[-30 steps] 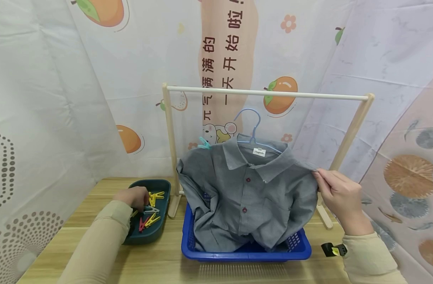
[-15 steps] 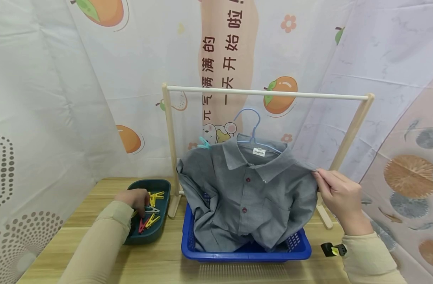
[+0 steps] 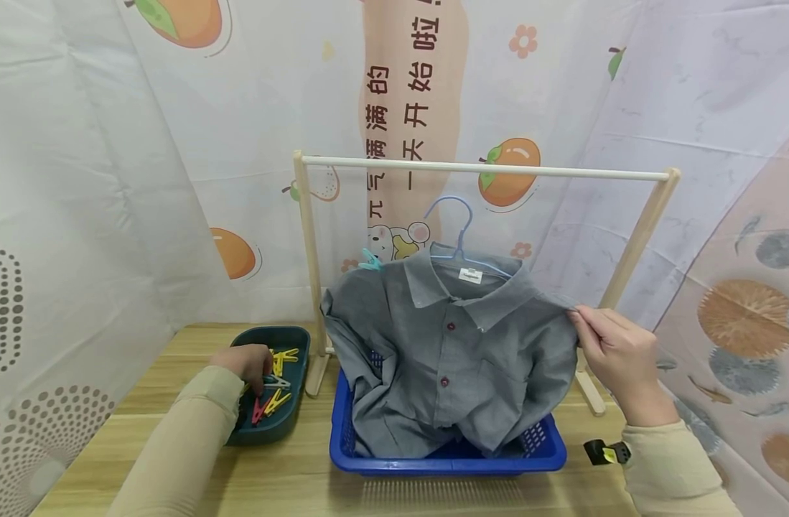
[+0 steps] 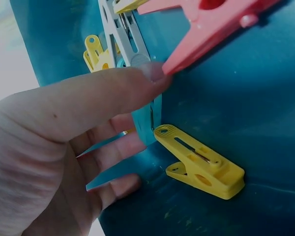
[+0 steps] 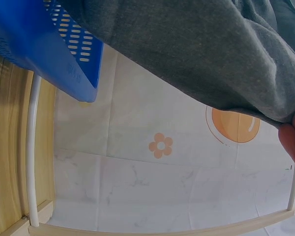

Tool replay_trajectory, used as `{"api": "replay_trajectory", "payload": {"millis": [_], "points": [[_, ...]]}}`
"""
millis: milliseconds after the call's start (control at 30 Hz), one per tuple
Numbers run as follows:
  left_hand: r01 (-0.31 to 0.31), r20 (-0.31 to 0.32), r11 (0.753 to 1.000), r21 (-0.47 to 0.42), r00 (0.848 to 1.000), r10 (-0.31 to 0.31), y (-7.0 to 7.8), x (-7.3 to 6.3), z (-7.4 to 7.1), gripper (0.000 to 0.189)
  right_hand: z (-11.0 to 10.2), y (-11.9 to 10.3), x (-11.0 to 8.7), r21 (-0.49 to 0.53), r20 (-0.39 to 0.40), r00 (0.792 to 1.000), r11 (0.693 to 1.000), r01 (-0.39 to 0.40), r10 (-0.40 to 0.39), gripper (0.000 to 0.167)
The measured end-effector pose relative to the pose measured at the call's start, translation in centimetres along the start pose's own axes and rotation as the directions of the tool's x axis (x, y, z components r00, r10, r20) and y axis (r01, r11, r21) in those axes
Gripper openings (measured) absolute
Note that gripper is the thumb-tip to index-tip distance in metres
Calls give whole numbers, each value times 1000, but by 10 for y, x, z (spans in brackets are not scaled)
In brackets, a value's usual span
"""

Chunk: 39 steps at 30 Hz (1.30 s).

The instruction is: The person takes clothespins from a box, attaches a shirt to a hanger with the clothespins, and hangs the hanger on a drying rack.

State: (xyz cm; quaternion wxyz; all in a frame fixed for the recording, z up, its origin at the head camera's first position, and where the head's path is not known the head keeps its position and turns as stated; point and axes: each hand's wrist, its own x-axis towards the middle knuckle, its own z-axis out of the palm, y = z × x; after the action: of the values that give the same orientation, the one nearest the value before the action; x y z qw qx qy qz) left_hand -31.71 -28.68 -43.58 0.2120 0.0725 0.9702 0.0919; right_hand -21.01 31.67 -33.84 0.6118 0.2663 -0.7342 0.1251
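In the dark green tray [image 3: 297, 416], my left hand [image 3: 247, 361] reaches in among plastic clothespins. The left wrist view has its thumb and fingers pinching a turquoise clothespin [image 4: 148, 120]; a white clothespin [image 4: 125, 37] and a red clothespin [image 4: 196, 24] lie close by the thumb tip, a yellow clothespin [image 4: 204, 162] below. My right hand [image 3: 620, 355] grips the shoulder of a grey buttoned shirt [image 3: 413, 359], pulling it out to the side. A blue hanger [image 3: 459, 237] is inside the shirt's collar. One turquoise clip [image 3: 371, 260] sits on the opposite shoulder.
The shirt's lower part rests in a blue perforated basket [image 3: 449, 467]. Behind it stands a wooden rack with a white rail [image 3: 484, 168]. On the wooden table [image 3: 291, 481], a black strap [image 3: 604, 453] shows by the right sleeve. A printed curtain hangs behind.
My left hand has shifted slightly within the tray, and the red clothespin beside it has moved a little. The right hand and shirt have stayed in place.
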Motion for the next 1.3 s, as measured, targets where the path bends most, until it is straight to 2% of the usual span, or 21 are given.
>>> {"api": "replay_trajectory", "payload": {"millis": [500,833,1167,1300], "points": [[13,-1,999,-31,1000,-13,4,-3,-2,28,-1,-2,1,-8,-2,1000,1000,5,-5,46],[-47,-34,999,-20,998,47,0,1,-5,27,0,0,-1,-15,3,1000,1000,9,-9,46],[-84,-68,996,-39,994,82,1,-7,-14,33,0,1,-3,-32,16,1000,999,10,-10,45],[-129,-90,990,-62,988,124,-2,-8,-17,29,0,0,-3,-34,16,1000,999,11,-10,45]]}}
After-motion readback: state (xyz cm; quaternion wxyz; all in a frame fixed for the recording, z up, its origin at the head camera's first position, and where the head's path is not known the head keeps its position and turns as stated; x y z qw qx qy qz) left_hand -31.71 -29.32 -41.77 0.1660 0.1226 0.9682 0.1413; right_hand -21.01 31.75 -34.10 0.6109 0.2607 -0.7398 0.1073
